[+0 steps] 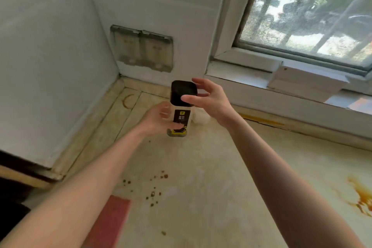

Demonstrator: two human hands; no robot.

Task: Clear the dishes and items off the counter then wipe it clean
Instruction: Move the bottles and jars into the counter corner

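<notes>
Gripping the lower body of a clear jar [179, 116] with a square black lid and a black-and-yellow label, the person's left hand [155, 119] has its fingers and thumb curled round the glass. The right hand [213, 102] hovers at the lid with fingers spread and nothing clasped. Its thumb crosses in front of the lid, though whether it touches cannot be told. The jar stands upright between the two hands, near the back corner of the counter [221, 167]. Whether its base rests on the surface or hangs just above it is unclear. A small white object [201, 120], too hidden to name, sits just behind the jar. The one-handed hold is low on a tall jar, so a quick lift could tip it or knock the white object. If the lid is loose, the contents could spill onto a surface already needing a wipe. Brown crumbs [153, 193] are scattered nearer the person, and a pink cloth [112, 221] lies at the front edge. An orange-brown spill [360, 199] marks the far right, and a ring stain [127, 101] sits in the corner.
</notes>
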